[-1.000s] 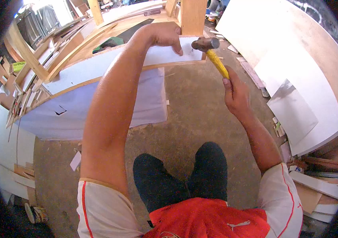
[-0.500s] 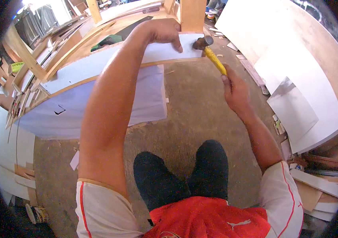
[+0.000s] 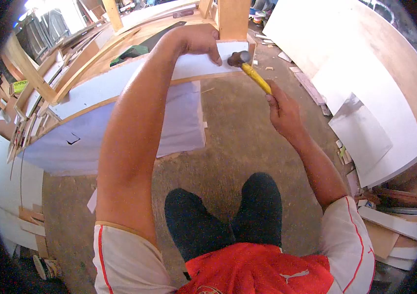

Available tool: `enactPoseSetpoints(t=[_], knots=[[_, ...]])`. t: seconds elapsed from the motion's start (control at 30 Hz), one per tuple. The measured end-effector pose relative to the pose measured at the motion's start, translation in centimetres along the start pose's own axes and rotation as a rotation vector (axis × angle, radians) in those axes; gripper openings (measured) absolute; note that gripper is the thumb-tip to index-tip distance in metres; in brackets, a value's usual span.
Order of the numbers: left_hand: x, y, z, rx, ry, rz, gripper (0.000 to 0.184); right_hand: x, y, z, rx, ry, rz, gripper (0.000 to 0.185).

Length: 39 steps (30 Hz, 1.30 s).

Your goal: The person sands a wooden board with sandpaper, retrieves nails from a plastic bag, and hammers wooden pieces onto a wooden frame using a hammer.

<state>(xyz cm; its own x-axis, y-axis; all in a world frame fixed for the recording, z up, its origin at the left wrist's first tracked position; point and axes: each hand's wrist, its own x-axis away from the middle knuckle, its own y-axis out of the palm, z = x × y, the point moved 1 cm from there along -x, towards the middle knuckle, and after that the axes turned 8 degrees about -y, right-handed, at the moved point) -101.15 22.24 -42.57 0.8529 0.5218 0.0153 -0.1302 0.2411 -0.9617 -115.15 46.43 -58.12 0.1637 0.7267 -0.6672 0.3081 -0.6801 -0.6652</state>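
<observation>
My right hand [image 3: 285, 110] is wrapped round the yellow handle of a hammer [image 3: 255, 77]. The hammer's dark head lies in front of the white-faced board [image 3: 189, 64], close to its right end; whether it touches cannot be made out. At the board's upper edge, beside a wooden post [image 3: 233, 19], my left hand [image 3: 199, 41] is bent over and grips the board, one digit pointing down its white face. Its other fingers are mostly hidden. Just left of the hammer head is that digit's tip. No nail can be made out.
Below the board hangs a pale bluish panel [image 3: 169, 122] with a small dark tear mark. Large white sheets [image 3: 365, 132] lean at the right. Wood strips and offcuts [image 3: 71, 73] are piled at the left. A dark green object [image 3: 132, 54] lies behind the board.
The hammer and my right hand have moved a little left, bringing the head closer to my left hand. My left hand keeps its place on the board. The view has shifted slightly.
</observation>
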Motion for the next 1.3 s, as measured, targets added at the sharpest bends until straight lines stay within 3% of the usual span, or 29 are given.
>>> enactPoseSetpoints(t=[0.1,0.2,0.3,0.47,0.6,0.8,0.93,1.0,1.1,1.3], knots=[[0.6,-0.1,0.3,-0.023,-0.033,0.011,0.053,0.1,-1.3,-1.7,-0.077,0.050,0.072,0.041],[1.0,-0.4,0.7,0.005,-0.033,-0.027,0.054,-0.2,0.5,1.1,0.106,-0.276,0.221,0.041],[0.5,-0.4,0.3,-0.053,0.022,-0.019,0.054,-0.3,-0.2,0.5,-0.021,-0.087,0.120,0.042],[-0.6,0.0,-0.7,-0.096,0.082,0.026,0.052,1.1,1.4,1.9,-0.009,-0.151,0.159,0.043],[-1.2,0.3,-1.6,0.048,0.036,-0.067,0.050,0.8,0.4,0.7,-0.030,-0.154,0.186,0.045],[0.0,0.2,-0.4,0.157,0.031,-0.101,0.045,1.2,1.6,1.5,0.177,-0.029,-0.076,0.050],[-0.2,0.2,-0.7,0.144,0.118,-0.050,0.043,1.8,1.7,1.2,0.076,-0.113,0.100,0.050],[0.4,-0.3,-0.1,0.108,0.059,-0.057,0.042,2.1,2.1,1.7,0.022,-0.094,0.153,0.049],[0.9,-0.6,0.2,0.121,0.040,-0.079,0.042,1.4,1.7,1.8,0.038,0.056,0.014,0.049],[0.4,-0.4,-0.1,0.057,0.009,-0.040,0.042,2.2,1.8,0.9,0.032,-0.205,0.293,0.048]])
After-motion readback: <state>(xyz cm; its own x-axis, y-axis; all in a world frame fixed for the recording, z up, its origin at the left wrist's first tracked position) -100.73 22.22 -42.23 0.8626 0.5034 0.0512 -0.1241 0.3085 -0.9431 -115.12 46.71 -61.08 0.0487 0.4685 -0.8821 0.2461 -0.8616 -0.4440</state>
